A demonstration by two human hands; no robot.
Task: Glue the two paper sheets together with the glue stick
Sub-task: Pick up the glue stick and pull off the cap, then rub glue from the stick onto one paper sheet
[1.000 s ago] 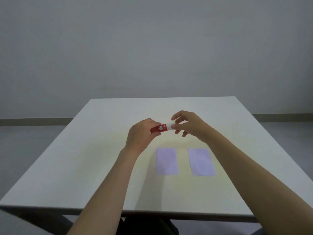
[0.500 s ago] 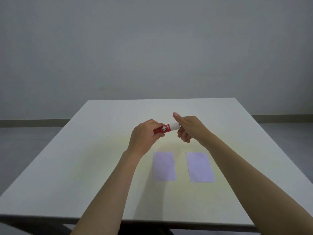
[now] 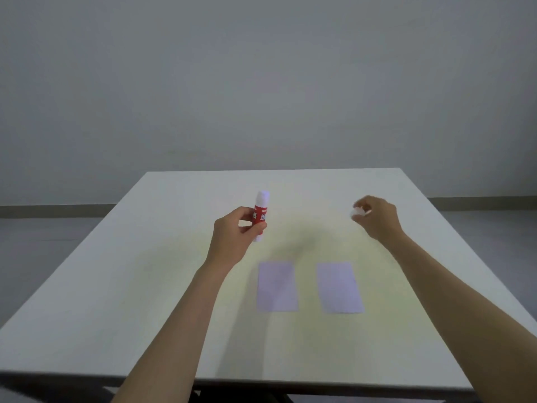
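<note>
Below my hands on the white tabletop (image 3: 122,286) lie two paper sheets (image 3: 277,285), side by side. My left hand (image 3: 232,239) fingers are closed round the upright glue stick (image 3: 260,215), the nearer sheet at about five o'clock; my right hand (image 3: 377,218) pinches the cap (image 3: 358,212), at two o'clock from the sheets.

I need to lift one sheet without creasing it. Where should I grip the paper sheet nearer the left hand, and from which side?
Take the left paper sheet by its near short edge, coming from the person's side of the table. It lies flat, so a corner must be peeled up first; the other sheet lies apart to the right, and that edge is free.
</note>
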